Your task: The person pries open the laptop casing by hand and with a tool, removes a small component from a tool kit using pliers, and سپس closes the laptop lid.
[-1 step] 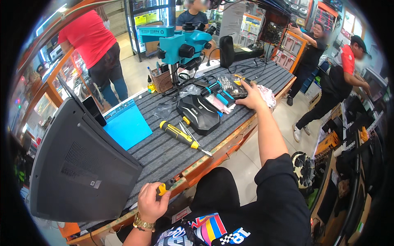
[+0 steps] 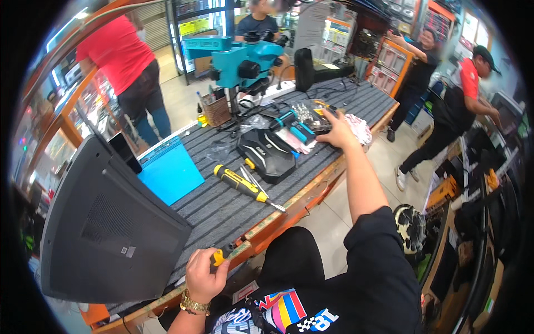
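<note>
Head view: 1 left grip (image 2: 206, 274), clenched round a yellow-and-black handle (image 2: 218, 257); 1 right grip (image 2: 337, 132), touching a bit case (image 2: 303, 113) just beyond, whether grasping it cannot be told; 1 yellow-and-black screwdriver (image 2: 240, 182) and 1 black case (image 2: 268, 155), between the 2 grips, on the surface (image 2: 208, 216).

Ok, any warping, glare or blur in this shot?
Head view: edges bend near the rim, corners go black; head view, too: the lamp at upper left glares white; head view again: the yellow screwdriver looks fairly crisp, but small bits beside the right hand are hard to make out.
</note>
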Demonstrator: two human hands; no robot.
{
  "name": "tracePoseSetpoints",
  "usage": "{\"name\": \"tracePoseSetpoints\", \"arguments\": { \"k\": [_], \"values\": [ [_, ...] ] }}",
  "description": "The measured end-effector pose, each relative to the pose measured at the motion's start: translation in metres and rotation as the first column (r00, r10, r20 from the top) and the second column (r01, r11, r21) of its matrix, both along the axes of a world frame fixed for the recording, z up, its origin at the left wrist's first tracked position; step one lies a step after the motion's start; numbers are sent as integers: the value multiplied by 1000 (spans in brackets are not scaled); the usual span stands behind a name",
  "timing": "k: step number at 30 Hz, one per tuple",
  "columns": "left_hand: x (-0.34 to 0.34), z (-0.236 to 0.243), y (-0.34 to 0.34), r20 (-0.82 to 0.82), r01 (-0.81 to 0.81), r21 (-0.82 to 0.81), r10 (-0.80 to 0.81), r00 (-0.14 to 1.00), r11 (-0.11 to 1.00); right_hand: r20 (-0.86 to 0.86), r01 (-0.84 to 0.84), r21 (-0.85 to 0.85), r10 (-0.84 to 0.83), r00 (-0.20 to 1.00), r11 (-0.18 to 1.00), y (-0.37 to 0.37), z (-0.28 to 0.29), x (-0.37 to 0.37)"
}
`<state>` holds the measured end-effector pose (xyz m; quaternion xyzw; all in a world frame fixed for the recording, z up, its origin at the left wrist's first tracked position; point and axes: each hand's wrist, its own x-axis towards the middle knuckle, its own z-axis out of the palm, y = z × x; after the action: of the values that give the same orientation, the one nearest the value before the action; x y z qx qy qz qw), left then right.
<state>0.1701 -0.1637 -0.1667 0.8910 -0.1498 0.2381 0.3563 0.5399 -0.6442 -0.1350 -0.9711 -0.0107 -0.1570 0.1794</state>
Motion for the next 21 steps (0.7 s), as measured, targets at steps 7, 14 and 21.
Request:
{"name": "tracePoseSetpoints", "arguments": {
  "k": [7,14,21],
  "values": [
    [-9,-13,6,-13,-77,-7,77,997,997,128,-79,-232,110,986,970,27,2,-1],
    [-3,-18,6,-23,-36,8,37,999,999,198,-19,-453,121,973,891,15,-4,-6],
    [-7,-10,5,33,-53,-36,54,998,998,246,-11,-165,52,968,986,26,8,2]
  ]
}}
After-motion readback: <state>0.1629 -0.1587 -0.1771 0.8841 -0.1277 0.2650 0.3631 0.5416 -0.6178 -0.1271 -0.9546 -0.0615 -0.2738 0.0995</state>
